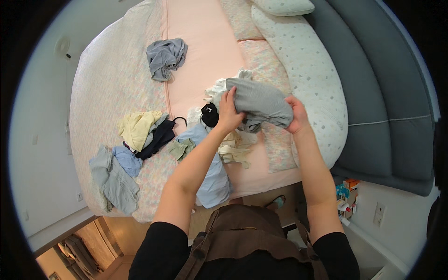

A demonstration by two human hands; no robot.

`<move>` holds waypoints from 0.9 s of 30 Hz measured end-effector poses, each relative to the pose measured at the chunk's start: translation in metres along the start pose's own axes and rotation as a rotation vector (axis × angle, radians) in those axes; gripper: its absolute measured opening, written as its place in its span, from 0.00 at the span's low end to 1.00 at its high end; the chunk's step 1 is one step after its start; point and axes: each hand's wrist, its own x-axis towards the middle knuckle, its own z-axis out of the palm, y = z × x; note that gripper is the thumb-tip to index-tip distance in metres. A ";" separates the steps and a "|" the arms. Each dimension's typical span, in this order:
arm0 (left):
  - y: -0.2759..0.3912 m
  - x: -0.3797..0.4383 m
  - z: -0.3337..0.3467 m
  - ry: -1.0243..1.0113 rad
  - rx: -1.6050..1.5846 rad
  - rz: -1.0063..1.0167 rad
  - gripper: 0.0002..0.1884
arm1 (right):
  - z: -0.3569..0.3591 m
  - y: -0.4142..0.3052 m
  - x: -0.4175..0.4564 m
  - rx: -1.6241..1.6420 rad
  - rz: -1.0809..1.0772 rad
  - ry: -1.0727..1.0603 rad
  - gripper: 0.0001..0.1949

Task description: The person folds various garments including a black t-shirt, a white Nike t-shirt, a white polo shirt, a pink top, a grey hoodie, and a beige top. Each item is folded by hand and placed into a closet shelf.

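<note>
A bunched grey cloth garment [260, 101] is stretched between my two hands over the bed. My left hand [231, 112] grips its left end, and my right hand [297, 115] pinches its right end. Beneath and beside it lie white ruffled clothing [217, 89], a black bundled item [210, 114], cream fabric [232, 147] and a light blue garment [213, 182]. A small green cloth [182, 148] rests beside the blue one. Farther left are a yellow garment [140, 127], a dark navy garment [157, 140], a blue one [127, 161] and a pale grey one [119, 182].
Another crumpled grey garment [166, 57] lies farther up the bed, across the edge of the pink sheet [203, 52]. A long patterned pillow [308, 77] runs beside the dark grey padded headboard [381, 87]. Small items stand on a bedside surface at the lower right.
</note>
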 end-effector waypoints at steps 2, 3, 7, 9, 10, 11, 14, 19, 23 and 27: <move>0.056 0.019 -0.010 0.069 0.163 0.175 0.45 | 0.014 -0.033 -0.028 -0.042 -0.008 -0.160 0.13; 0.081 0.026 -0.013 0.155 0.244 0.246 0.47 | 0.022 -0.048 -0.043 -0.066 -0.012 -0.240 0.13; 0.142 0.065 -0.027 0.117 0.171 0.629 0.23 | 0.082 -0.087 -0.114 -0.247 -0.099 -0.153 0.12; 0.183 0.068 -0.027 -0.017 -0.274 0.416 0.12 | 0.092 -0.105 -0.146 -0.324 -0.247 -0.083 0.14; 0.199 0.071 -0.029 -0.129 -0.365 0.292 0.11 | 0.101 -0.107 -0.161 -0.338 -0.449 0.022 0.15; 0.215 0.074 -0.032 -0.244 -0.451 0.166 0.10 | 0.101 -0.115 -0.176 -0.337 -0.542 -0.037 0.15; 0.276 0.060 -0.044 -0.296 -0.544 -0.009 0.13 | 0.093 -0.139 -0.220 -0.360 -0.770 -0.207 0.16; 0.361 0.037 -0.049 -0.508 -0.628 -0.077 0.17 | 0.080 -0.146 -0.306 -0.467 -1.015 -0.299 0.18; 0.416 0.016 -0.053 -0.511 -0.467 -0.006 0.21 | 0.079 -0.136 -0.385 -0.800 -1.127 -0.189 0.20; 0.456 -0.005 -0.047 -0.519 -0.349 0.109 0.20 | 0.064 -0.147 -0.467 -1.096 -1.078 0.003 0.19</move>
